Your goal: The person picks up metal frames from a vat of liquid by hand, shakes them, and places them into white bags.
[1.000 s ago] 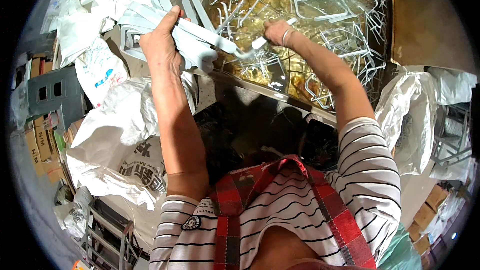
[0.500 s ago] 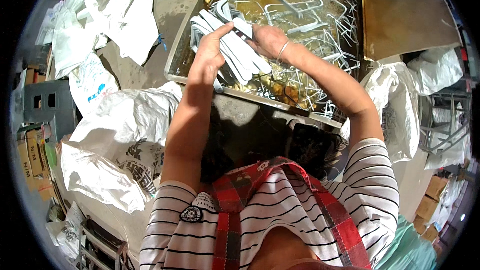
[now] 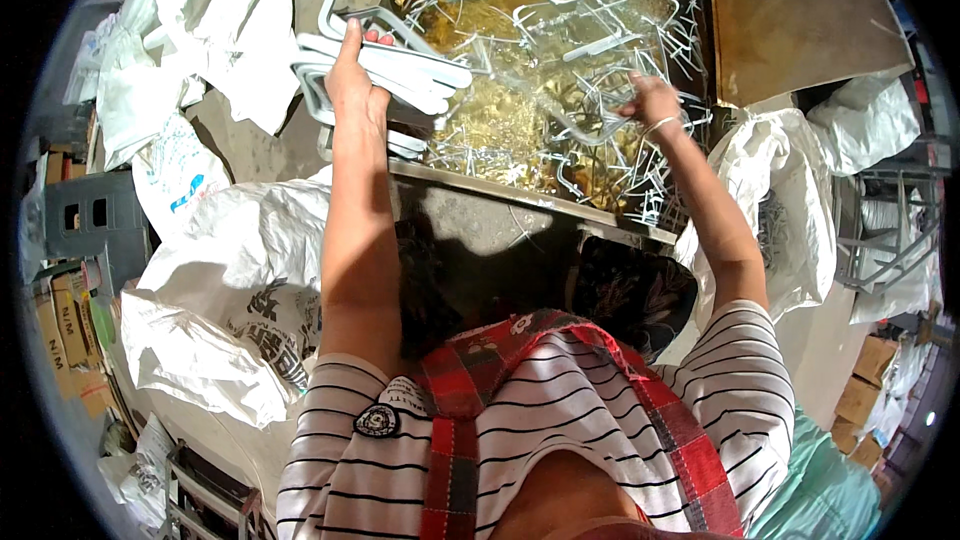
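Left hand [image 3: 355, 90] holds a bunch of white bent rods [image 3: 400, 75], fingers clamped round it, raised over the left end of the tray [image 3: 520, 195] on the worktop, prob. to keep them gathered. Right hand [image 3: 650, 105] reaches into the loose rods [image 3: 570, 130] mid-tray; fingers curled, can't tell if gripping. White sacks [image 3: 230, 260] lie left of the tray.

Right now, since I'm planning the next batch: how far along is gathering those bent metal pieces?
Done: the left hand grips a bundle of white bent pieces. In hand: the right hand is down among loose pieces on the golden tray. Left: many pieces are scattered across the tray.
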The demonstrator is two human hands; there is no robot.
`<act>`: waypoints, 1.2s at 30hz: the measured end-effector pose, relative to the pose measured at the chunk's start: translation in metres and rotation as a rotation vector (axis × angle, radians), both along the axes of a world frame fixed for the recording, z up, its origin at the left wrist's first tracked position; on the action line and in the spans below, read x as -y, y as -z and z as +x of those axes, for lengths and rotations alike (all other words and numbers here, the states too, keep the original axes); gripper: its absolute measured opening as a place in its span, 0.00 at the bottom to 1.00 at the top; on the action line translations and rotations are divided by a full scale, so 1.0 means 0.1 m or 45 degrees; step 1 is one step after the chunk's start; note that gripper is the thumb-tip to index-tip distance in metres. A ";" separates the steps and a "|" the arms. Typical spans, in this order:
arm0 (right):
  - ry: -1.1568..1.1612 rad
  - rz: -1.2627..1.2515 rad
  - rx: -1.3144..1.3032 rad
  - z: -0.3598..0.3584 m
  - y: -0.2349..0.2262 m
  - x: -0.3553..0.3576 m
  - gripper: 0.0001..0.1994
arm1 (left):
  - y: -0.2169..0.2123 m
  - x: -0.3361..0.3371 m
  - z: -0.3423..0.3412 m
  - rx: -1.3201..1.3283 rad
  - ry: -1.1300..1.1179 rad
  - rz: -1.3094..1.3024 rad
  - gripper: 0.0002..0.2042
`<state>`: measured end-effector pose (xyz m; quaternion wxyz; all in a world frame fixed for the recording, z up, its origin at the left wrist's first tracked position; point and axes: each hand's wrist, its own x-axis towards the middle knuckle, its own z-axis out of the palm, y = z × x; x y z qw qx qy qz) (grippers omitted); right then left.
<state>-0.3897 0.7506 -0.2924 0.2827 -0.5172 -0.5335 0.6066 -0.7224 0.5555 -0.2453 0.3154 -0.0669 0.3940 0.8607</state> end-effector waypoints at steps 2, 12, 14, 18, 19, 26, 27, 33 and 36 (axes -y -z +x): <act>0.142 0.115 0.104 0.30 0.02 -0.37 0.13 | 0.08 -0.06 -0.03 -0.140 0.056 -0.075 0.12; -1.168 1.307 0.812 -1.08 -1.20 0.23 0.17 | -0.03 -0.16 0.55 -0.740 0.712 -0.420 0.12; -1.270 1.453 0.812 -1.43 -1.30 0.38 0.16 | -0.04 -0.18 0.62 -0.709 0.763 -0.304 0.14; -1.237 1.285 0.929 -1.78 -1.60 0.54 0.26 | -0.03 -0.21 0.56 -0.529 0.867 -0.087 0.15; -1.245 1.184 0.963 -1.80 -1.67 0.56 0.30 | -0.07 -0.19 0.55 -0.478 0.915 -0.131 0.15; -1.658 1.143 0.469 -1.32 -1.09 0.55 0.39 | 0.01 -0.18 0.25 -0.038 0.748 -0.024 0.13; -1.692 1.258 0.536 -1.32 -0.86 0.64 0.40 | 0.04 -0.18 0.23 0.006 0.714 -0.014 0.13; -1.391 0.732 0.637 -1.56 -0.44 0.97 0.23 | 0.18 -0.18 0.16 0.034 0.496 0.161 0.12; -1.713 0.845 1.249 -1.28 -0.77 1.15 0.14 | 0.15 -0.08 0.00 0.010 0.131 0.038 0.13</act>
